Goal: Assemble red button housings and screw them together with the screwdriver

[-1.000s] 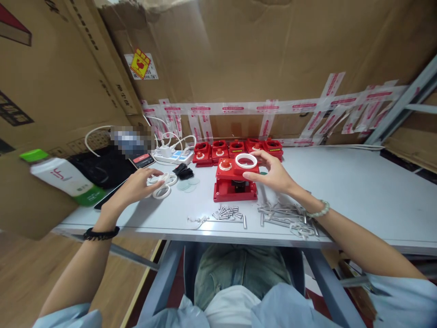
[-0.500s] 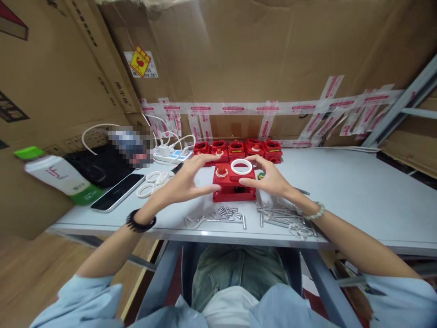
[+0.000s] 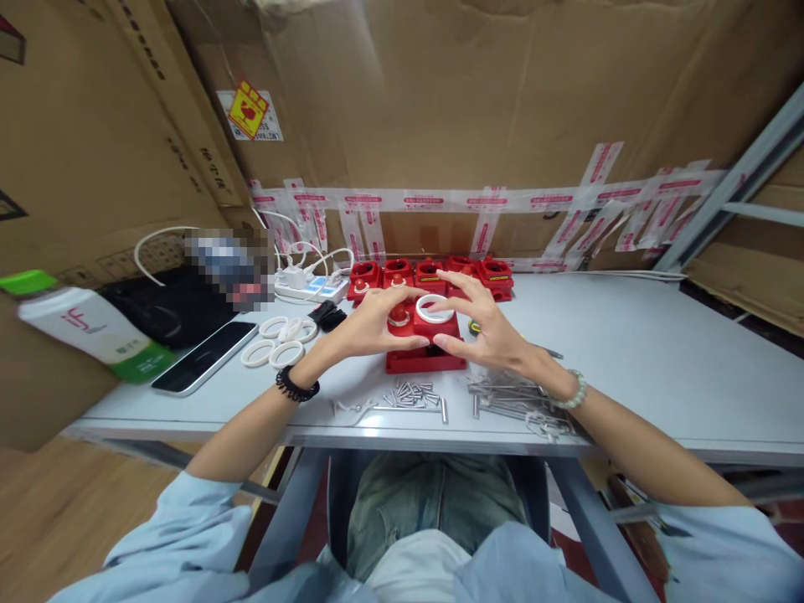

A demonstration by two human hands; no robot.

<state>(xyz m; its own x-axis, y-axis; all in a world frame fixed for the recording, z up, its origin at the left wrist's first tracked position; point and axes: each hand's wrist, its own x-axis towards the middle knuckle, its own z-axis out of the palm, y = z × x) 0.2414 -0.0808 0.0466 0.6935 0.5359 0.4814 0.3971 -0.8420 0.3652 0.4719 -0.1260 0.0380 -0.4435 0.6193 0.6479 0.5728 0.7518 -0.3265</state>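
Note:
A red box-shaped housing with a small red knob stands on the table before me. A white ring lies on its raised round part. My left hand curves over the housing's left side, thumb in front and fingers behind, with a gap between them. My right hand is on the right with its fingers spread. Its index fingertip reaches over the ring, and its thumb is at the front of the housing. Whether the fingertips press on anything is hard to see.
More red housings line the back. Loose white rings, a phone and a bottle are on the left. Screws and metal rods with string lie in front. A power strip stands behind the rings.
My left hand has moved right, over the housing's left side. My right hand has spread its fingers and reached leftward over the ring. The view has shifted slightly.

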